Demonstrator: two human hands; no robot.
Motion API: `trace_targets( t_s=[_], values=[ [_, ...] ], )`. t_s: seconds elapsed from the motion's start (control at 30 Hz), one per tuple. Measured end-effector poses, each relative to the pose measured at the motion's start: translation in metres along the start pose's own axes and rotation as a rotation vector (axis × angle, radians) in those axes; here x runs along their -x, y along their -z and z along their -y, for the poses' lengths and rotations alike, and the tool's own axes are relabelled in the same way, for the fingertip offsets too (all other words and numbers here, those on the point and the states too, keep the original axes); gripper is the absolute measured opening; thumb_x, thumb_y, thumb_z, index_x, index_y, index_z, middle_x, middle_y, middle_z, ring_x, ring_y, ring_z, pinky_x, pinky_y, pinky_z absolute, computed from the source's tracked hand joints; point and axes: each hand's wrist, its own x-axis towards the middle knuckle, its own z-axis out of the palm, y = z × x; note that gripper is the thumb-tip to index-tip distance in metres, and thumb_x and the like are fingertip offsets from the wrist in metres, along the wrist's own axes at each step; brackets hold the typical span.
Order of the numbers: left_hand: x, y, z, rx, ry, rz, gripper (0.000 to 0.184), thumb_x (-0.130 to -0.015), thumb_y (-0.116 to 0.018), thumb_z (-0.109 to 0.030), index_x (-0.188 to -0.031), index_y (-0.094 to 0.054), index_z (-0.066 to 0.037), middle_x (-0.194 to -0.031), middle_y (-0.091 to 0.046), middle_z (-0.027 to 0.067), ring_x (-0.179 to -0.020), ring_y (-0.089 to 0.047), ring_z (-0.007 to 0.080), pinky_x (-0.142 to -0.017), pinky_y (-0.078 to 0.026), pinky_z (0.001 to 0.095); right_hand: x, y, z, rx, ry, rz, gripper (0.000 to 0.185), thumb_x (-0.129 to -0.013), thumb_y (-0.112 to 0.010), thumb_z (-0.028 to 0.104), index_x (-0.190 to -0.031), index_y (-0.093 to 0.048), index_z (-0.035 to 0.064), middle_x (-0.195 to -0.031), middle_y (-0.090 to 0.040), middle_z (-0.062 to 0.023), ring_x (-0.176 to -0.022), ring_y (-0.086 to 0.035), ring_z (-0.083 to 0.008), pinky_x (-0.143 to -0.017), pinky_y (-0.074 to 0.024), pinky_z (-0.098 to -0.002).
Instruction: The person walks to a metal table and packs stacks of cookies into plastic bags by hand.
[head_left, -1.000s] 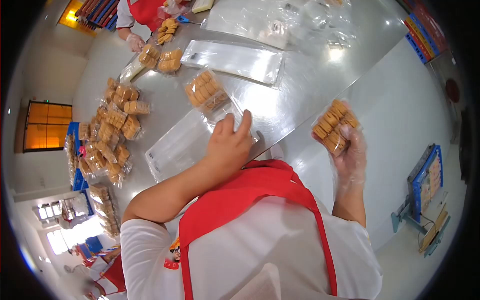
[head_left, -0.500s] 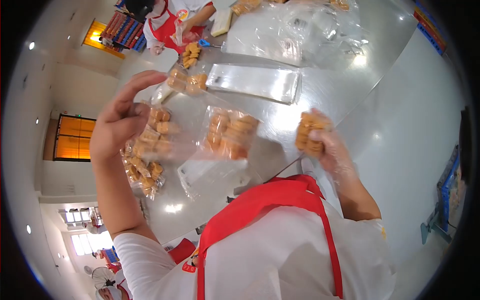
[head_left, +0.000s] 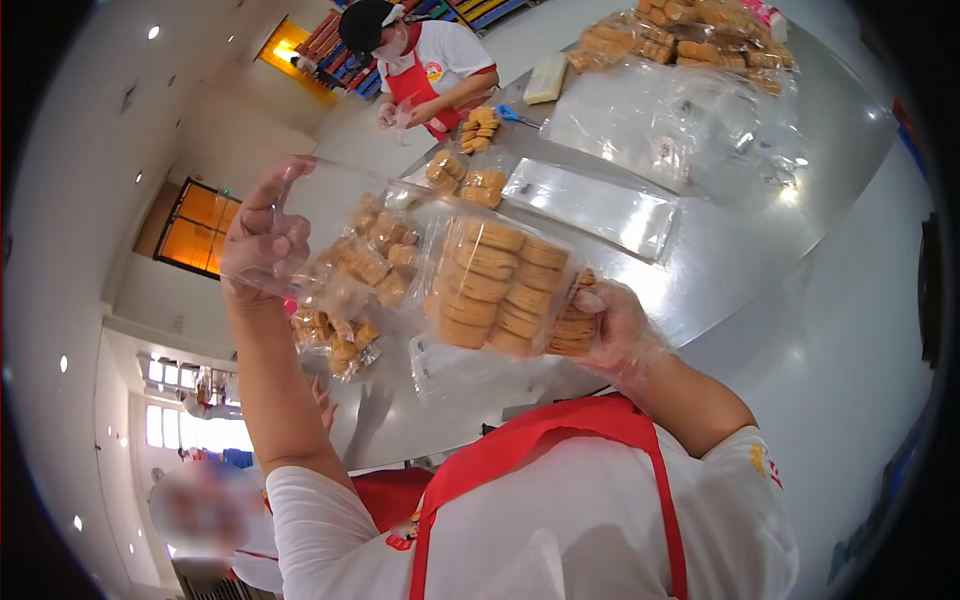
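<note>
On the left, the left hand (head_left: 265, 235) is up with its fingers bent; shiny film gets in the way, so I cannot tell if they pinch the bag (head_left: 432, 245) or sit behind it. From there, the bag runs long, down to the right. At its far end sit two rows of biscuits (head_left: 487, 285), well apart from those fingers. Just right of them is a stack (head_left: 575, 330), partly hidden. The right hand (head_left: 615, 330) grips it, thumb pressed on, much nearer to the biscuits.
</note>
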Motion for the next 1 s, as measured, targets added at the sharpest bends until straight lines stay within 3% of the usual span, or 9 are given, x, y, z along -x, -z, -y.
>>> trace_targets(
  t_s=[0.1,0.2,0.3,0.43,0.6,0.8,0.93,1.0],
  values=[
    [0.009,0.007,-0.001,-0.006,-0.042,-0.037,0.087,-0.055,-0.06,0.01,-0.14,-0.043,0.011,-0.148,-0.041,0.0189,-0.055,-0.046,0.0104,-0.044,-0.032,0.0203,0.002,-0.032,-0.003,0.176,0.064,0.003,0.082,-0.062,-0.065,0.008,-0.14,-0.042,0.0008,-0.135,-0.051,-0.0181,-0.125,-0.052,-0.0362,-0.104,-0.0447,-0.0569],
    [0.015,0.013,-0.003,-0.002,-0.079,-0.037,0.085,-0.055,-0.061,0.009,-0.138,-0.045,0.01,-0.147,-0.043,0.0183,-0.055,-0.045,0.0093,-0.045,-0.031,0.0199,0.005,-0.046,-0.007,0.229,0.102,-0.004,0.089,-0.059,-0.063,0.009,-0.145,-0.039,0.0047,-0.136,-0.051,-0.0159,-0.126,-0.052,-0.0349,-0.105,-0.0449,-0.0552],
    [0.017,0.006,0.0,-0.027,-0.09,-0.11,0.082,-0.055,-0.063,0.008,-0.136,-0.047,0.011,-0.146,-0.045,0.0174,-0.054,-0.044,0.0083,-0.045,-0.031,0.0204,0.006,-0.047,-0.006,0.315,0.098,0.041,0.083,-0.066,-0.061,0.006,-0.146,-0.038,0.0075,-0.135,-0.05,-0.0159,-0.121,-0.056,-0.0337,-0.103,-0.0483,-0.0532],
    [0.016,0.004,0.004,-0.168,-0.105,-0.205,0.077,-0.055,-0.064,0.005,-0.131,-0.051,0.012,-0.145,-0.045,0.0166,-0.052,-0.044,0.008,-0.045,-0.031,0.0214,0.01,-0.058,-0.009,0.301,0.033,-0.026,0.085,-0.066,-0.062,0.007,-0.147,-0.037,0.0081,-0.131,-0.052,-0.0152,-0.12,-0.056,-0.0327,-0.103,-0.0496,-0.05],
    [0.018,-0.007,-0.005,-0.289,-0.102,-0.061,0.079,-0.05,-0.055,-0.001,-0.128,-0.054,0.013,-0.142,-0.047,0.019,-0.052,-0.045,0.0098,-0.048,-0.033,0.0218,0.008,-0.06,-0.012,0.311,-0.044,-0.09,0.093,-0.057,-0.069,0.013,-0.146,-0.039,0.0119,-0.132,-0.053,-0.0167,-0.116,-0.059,-0.0371,-0.1,-0.0511,-0.0547],
    [0.022,-0.032,-0.019,-0.469,-0.131,0.153,0.072,-0.054,-0.056,0.003,-0.124,-0.053,0.017,-0.139,-0.044,0.0238,-0.047,-0.04,0.0085,-0.046,-0.03,0.0217,0.006,-0.047,-0.006,0.312,0.073,0.015,0.09,-0.061,-0.071,0.015,-0.145,-0.039,0.0103,-0.129,-0.054,-0.0162,-0.113,-0.06,-0.0378,-0.097,-0.0538,-0.0509],
    [0.027,-0.027,-0.034,-0.401,-0.263,-0.058,0.081,-0.056,-0.053,0.002,-0.135,-0.043,0.018,-0.149,-0.035,0.0268,-0.047,-0.04,0.0072,-0.042,-0.027,0.0199,-0.003,-0.016,0.003,0.402,0.309,-0.091,0.077,-0.071,-0.064,0.015,-0.144,-0.042,0.0115,-0.127,-0.055,-0.015,-0.11,-0.061,-0.0357,-0.09,-0.0559,-0.0544],
    [0.022,-0.046,-0.044,-0.378,-0.292,-0.209,0.084,-0.058,-0.052,0.001,-0.139,-0.038,0.017,-0.152,-0.031,0.0284,-0.048,-0.041,0.0055,-0.039,-0.026,0.0173,-0.009,-0.002,0.0,0.35,0.234,-0.19,0.07,-0.076,-0.061,0.013,-0.143,-0.043,0.0125,-0.128,-0.053,-0.0136,-0.111,-0.06,-0.0336,-0.091,-0.0541,-0.0562]
  ],
)
